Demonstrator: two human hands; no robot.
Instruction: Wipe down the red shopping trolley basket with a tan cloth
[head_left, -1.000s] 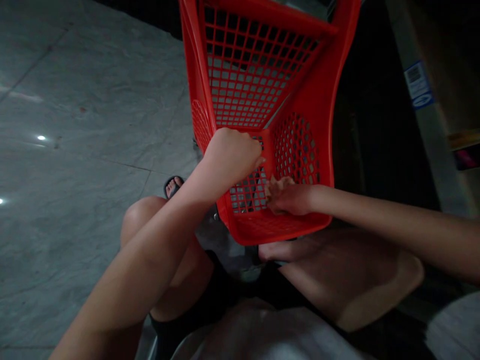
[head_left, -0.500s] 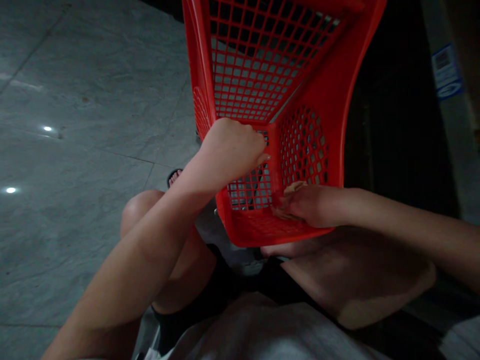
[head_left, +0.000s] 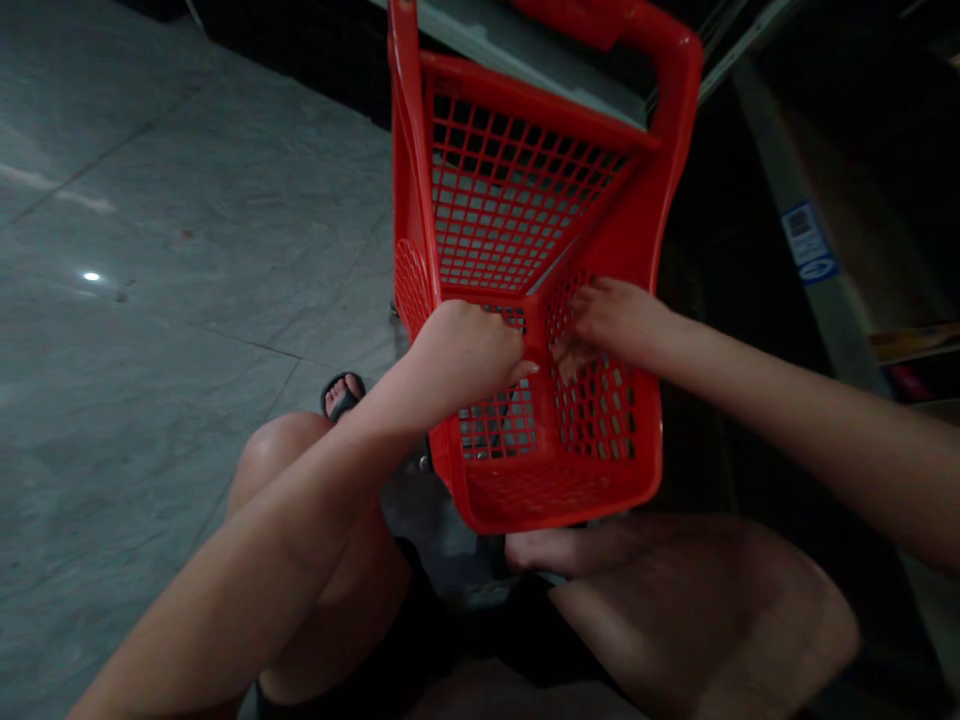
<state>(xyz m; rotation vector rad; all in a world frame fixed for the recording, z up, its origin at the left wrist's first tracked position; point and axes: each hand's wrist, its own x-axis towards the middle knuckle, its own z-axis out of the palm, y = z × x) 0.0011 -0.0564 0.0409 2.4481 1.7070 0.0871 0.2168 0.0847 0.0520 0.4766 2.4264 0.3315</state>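
Note:
A red plastic rolling shopping basket (head_left: 600,480) with lattice walls stands between my bent knees, its tall handle frame at the far end. My left hand (head_left: 472,345) is closed at the basket's left rim, with the fingertips hidden from me. Inside the basket, my right hand (head_left: 619,318) presses near the right lattice wall. Beneath its fingers is a crumpled brownish cloth (head_left: 571,360), partly hidden and blurred by motion.
Grey tiled floor (head_left: 187,330) spreads to the left, where my sandalled foot (head_left: 343,395) rests. A dark shelf edge with a blue and white label (head_left: 810,242) runs along the right. Another shelf (head_left: 525,60) lies behind the basket.
My right hand has moved up along the right wall, away from the near corner, with the cloth. My left hand keeps its place on the rim. The view has shifted, showing more of the handle.

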